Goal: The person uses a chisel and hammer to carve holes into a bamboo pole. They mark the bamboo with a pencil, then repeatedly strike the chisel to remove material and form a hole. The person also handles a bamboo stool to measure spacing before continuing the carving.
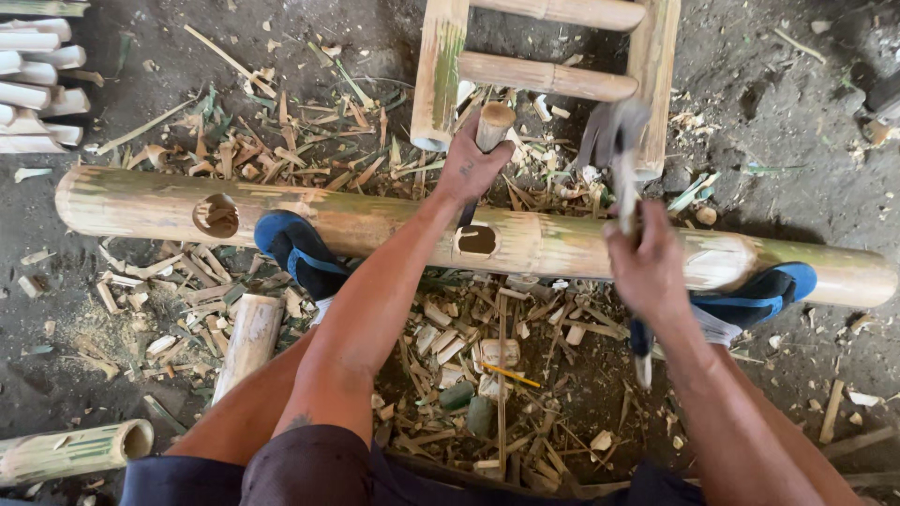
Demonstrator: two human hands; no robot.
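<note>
A long thick bamboo pole (562, 245) lies across the ground, held down by my two feet in blue sandals (298, 253). It has two round holes, one at the left (216, 215) and one in the middle (477, 241). My left hand (469, 167) grips a wooden-handled chisel (493, 125) whose blade stands in the middle hole. My right hand (645, 267) grips a hammer (621, 150), blurred in motion, raised to the right of the chisel.
A bamboo frame (544, 75) stands just behind the pole. Bamboo chips and shavings (469, 347) litter the dirt ground. Short bamboo pieces (248, 342) lie near my left leg and at the bottom left (75, 452). Cut pale sticks (33, 80) are stacked top left.
</note>
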